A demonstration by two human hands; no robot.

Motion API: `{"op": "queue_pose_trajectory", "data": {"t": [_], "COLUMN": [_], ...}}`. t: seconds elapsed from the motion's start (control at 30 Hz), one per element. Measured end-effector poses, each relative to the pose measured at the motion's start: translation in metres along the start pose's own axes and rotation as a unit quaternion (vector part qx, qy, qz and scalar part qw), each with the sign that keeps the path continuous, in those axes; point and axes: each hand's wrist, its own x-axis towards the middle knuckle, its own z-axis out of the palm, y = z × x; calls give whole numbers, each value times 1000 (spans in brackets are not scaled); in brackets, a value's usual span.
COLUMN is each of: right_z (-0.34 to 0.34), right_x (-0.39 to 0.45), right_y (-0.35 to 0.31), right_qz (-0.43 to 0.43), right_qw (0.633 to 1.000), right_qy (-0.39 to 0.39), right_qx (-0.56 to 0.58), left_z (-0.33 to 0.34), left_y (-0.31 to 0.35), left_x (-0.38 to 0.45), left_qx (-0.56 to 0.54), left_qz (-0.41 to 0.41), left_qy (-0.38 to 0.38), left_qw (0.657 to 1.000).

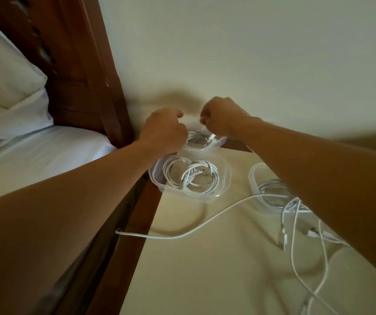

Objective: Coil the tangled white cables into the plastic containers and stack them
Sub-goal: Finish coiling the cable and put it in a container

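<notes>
Both bare arms reach forward and up, converging toward the middle of the view. The left forearm comes in from the lower left, broad and close to the camera, narrowing to the wrist. The left hand [163,128] shows its back, fingers curled downward and thumb pointing toward the other hand. The right forearm enters from the right edge and slopes up to the right hand [221,118], which is bunched with knuckles up and fingertips pinched together at its lower left. The two hands sit just beside each other, apart.
</notes>
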Motion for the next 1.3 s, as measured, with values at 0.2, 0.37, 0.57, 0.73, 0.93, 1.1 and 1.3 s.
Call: {"op": "queue_pose_trajectory", "data": {"t": [0.2, 0.37, 0.57, 0.73, 0.93, 1.1, 1.3], "right_z": [-35, -71, -82, -76, -62, -38, -36], "right_x": [-74, -166, -285, -369, -434, -464, -477], "right_y": [10, 22, 31, 39, 44, 45, 34], "right_qz": [27, 42, 82, 179, 396, 436, 422], "right_qw": [992, 972, 945, 934, 880, 879, 875], "right_qy": [86, 163, 201, 195, 111, -39, 66], "right_qx": [91, 167, 244, 240, 238, 190, 226], "left_z": [-5, 10, 34, 42, 47, 42, 32], "left_y": [46, 87, 103, 103, 115, 116, 125], "left_x": [-84, -179, -283, -340, -381, -422, -443], "left_qx": [-16, -121, -158, -137, -108, -114, -113], "left_qz": [246, 245, 132, 101, 120, 131, 154], "left_qy": [175, 142, -43, -121, -149, -158, -157], "left_qw": [953, 951, 978, 978, 976, 972, 969]}}
